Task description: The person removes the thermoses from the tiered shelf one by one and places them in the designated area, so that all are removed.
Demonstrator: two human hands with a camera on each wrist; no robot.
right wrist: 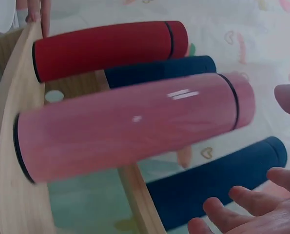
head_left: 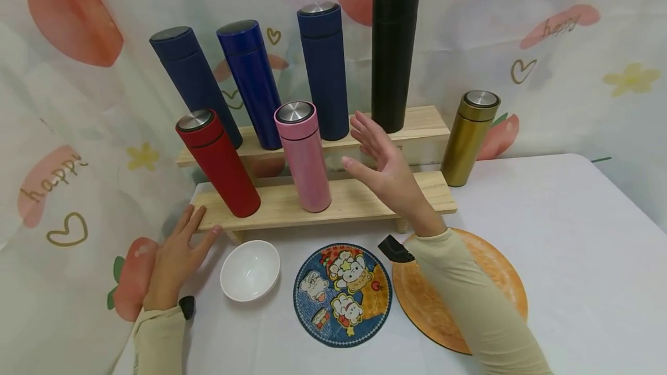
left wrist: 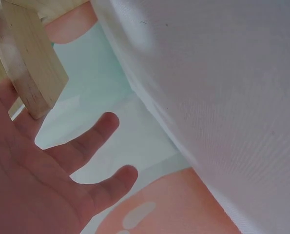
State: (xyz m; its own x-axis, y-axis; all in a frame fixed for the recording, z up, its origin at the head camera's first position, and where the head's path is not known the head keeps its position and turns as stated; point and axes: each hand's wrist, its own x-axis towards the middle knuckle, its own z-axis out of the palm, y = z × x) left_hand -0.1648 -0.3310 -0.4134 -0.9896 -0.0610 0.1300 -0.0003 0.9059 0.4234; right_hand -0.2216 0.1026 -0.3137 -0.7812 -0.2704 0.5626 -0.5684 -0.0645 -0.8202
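My left hand (head_left: pixel 174 259) rests at the left end of the lower wooden shelf (head_left: pixel 359 198). Its fingers are spread, some touching the board's end, as the left wrist view shows. My right hand (head_left: pixel 383 172) hovers over the right part of that shelf, fingers apart and holding nothing. Closest to it is a pink thermos bottle (head_left: pixel 304 161), upright on the lower board just left of the thumb. A red thermos bottle (head_left: pixel 221 166) stands further left. Behind the right fingertips, a black bottle (head_left: pixel 394 62) and a navy bottle (head_left: pixel 325 74) stand on the upper board.
Two more blue bottles, one navy (head_left: pixel 198 85) and one glossy (head_left: pixel 252 88), stand at the upper board's left. A gold bottle (head_left: pixel 471 140) stands right of the shelf. In front lie a white bowl (head_left: pixel 250 271), a cartoon-patterned round mat (head_left: pixel 341 297) and an orange round mat (head_left: pixel 432 311).
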